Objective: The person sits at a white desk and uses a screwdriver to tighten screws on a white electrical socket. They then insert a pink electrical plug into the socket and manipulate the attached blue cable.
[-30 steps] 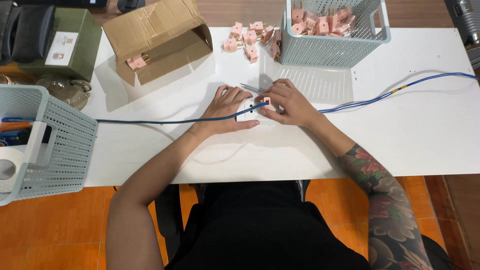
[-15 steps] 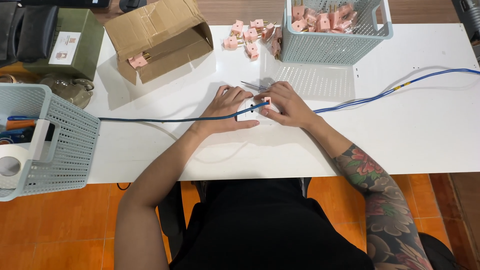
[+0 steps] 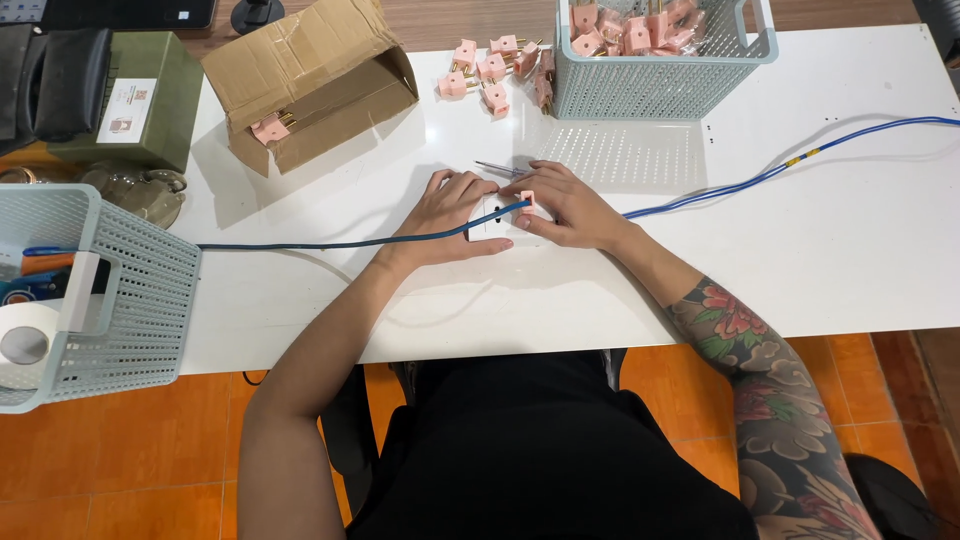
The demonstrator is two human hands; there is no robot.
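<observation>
Upper left: open cardboard box (image 3: 310, 80) and green case (image 3: 140, 100); far left: basket (image 3: 120, 300) holding tape roll (image 3: 25, 345).

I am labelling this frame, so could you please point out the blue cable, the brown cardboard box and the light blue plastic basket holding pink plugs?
Blue cable (image 3: 330, 243), head view, left stretch.
Brown cardboard box (image 3: 290, 60), head view, top flap.
Light blue plastic basket (image 3: 650, 90), head view, front wall.

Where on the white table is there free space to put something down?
Bare patches: right of the right hand, below the blue cable; and the front strip below the dark cable. Crowded: between cardboard box and top basket, where pink plugs lie.
</observation>
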